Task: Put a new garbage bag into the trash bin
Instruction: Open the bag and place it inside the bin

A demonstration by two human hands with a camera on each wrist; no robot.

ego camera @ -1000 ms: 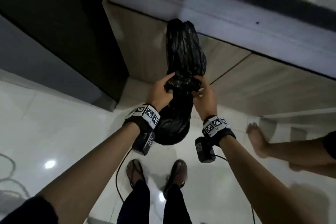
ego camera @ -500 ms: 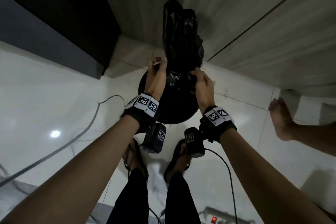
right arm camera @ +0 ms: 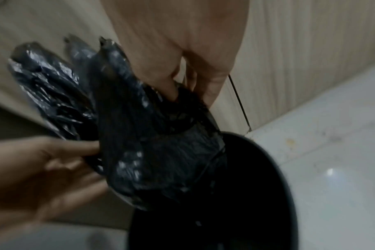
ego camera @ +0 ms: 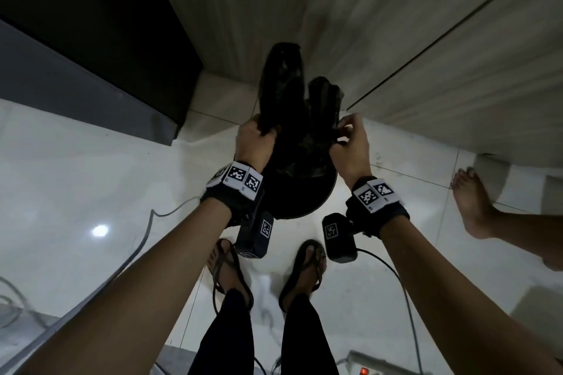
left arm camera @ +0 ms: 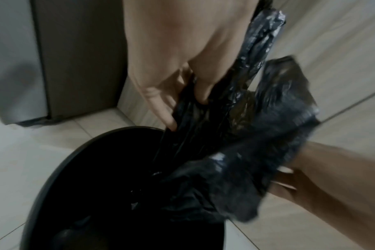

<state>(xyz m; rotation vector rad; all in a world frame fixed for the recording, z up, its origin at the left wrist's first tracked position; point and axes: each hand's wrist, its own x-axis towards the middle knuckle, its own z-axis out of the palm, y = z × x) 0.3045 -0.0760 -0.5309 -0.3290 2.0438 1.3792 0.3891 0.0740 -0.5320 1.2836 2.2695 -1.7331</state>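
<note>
A crumpled black garbage bag (ego camera: 300,119) hangs over a round black trash bin (ego camera: 307,202) on the floor, its lower end inside the bin's mouth. My left hand (ego camera: 259,138) grips the bag's left handle strip, and in the left wrist view the fingers (left arm camera: 161,108) curl round the garbage bag (left arm camera: 242,138) above the trash bin (left arm camera: 79,170). My right hand (ego camera: 350,143) pinches the bag's right edge; in the right wrist view the fingertips (right arm camera: 173,88) dig into the garbage bag (right arm camera: 152,140) above the trash bin (right arm camera: 265,169). Both handle ends stick up free.
Wood-grain cabinet doors (ego camera: 380,24) stand just behind the bin, with a dark appliance (ego camera: 91,24) at the left. My sandalled feet (ego camera: 268,271) are close to the bin. Another person's bare foot (ego camera: 472,204) is at the right. Cables (ego camera: 137,246) and a power strip (ego camera: 387,367) lie on the white tiled floor.
The bag has come down from in front of the cabinet until its lower end is in the bin. My hands have moved apart, spreading the bag's top.
</note>
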